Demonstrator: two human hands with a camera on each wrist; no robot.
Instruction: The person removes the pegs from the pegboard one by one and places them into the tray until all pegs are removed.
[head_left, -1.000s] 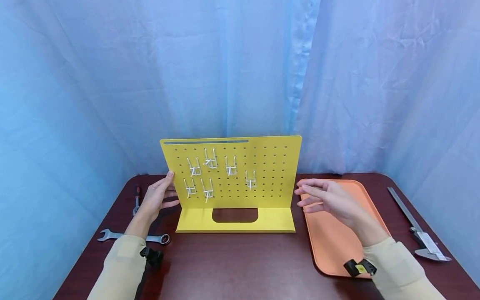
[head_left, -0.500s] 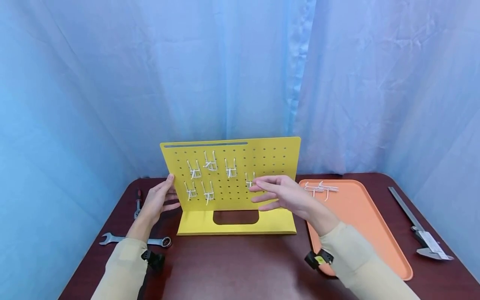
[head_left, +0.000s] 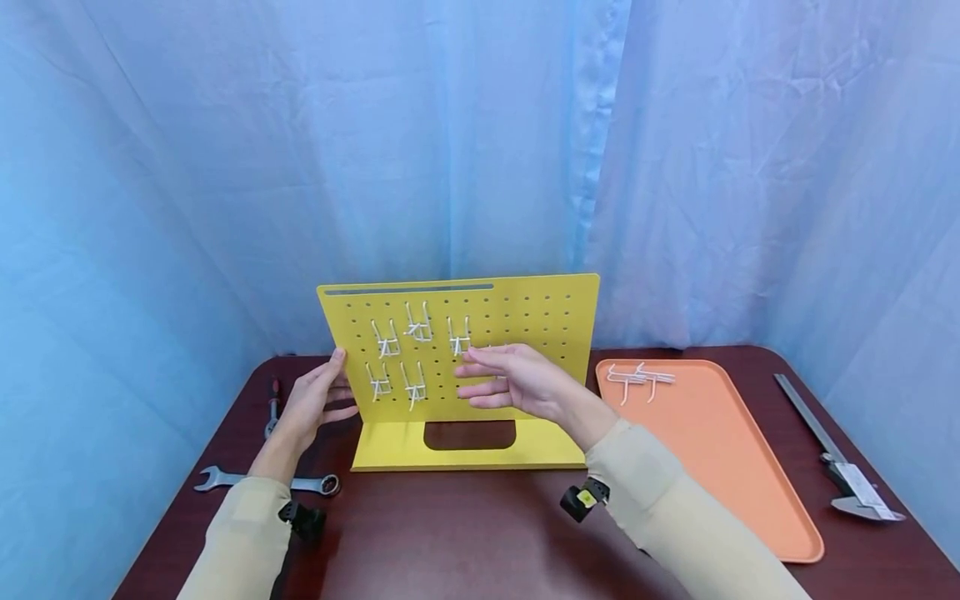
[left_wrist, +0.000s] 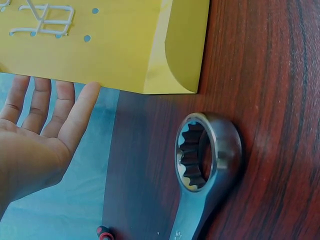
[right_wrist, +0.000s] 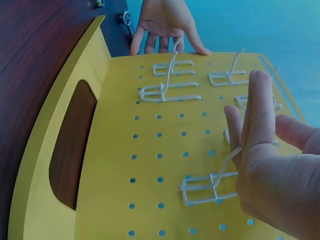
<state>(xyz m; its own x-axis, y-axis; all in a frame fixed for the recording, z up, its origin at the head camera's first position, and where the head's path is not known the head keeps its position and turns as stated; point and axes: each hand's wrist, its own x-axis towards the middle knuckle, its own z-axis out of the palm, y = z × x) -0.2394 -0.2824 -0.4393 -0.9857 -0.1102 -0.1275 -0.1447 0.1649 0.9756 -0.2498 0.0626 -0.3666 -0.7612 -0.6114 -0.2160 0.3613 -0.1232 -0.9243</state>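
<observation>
A yellow pegboard (head_left: pixel 540 367) stands on its base on the table, with several white wire hooks (head_left: pixel 415 385) fitted in its holes. My left hand (head_left: pixel 303 404) holds the board's left edge, thumb at the front and fingers reaching behind. In front of the board is my right hand (head_left: pixel 525 383), its fingers extended and nothing held. From the head it covers the rightmost hook; the right wrist view shows that wire hook (right_wrist: pixel 197 187) beside the hand. Whether the fingers touch any hook is unclear.
An orange tray (head_left: pixel 720 467) on the right carries white hooks (head_left: pixel 641 377) at its back end. Beyond it lies a caliper (head_left: pixel 843 467). A combination wrench (head_left: pixel 307 483) and a red-handled tool (head_left: pixel 273 404) lie on the left. Curtains (head_left: pixel 450 150) hang around the table.
My right hand has moved left from above the tray to the front of the pegboard, uncovering the hooks on the tray. My left hand keeps its place at the board's edge.
</observation>
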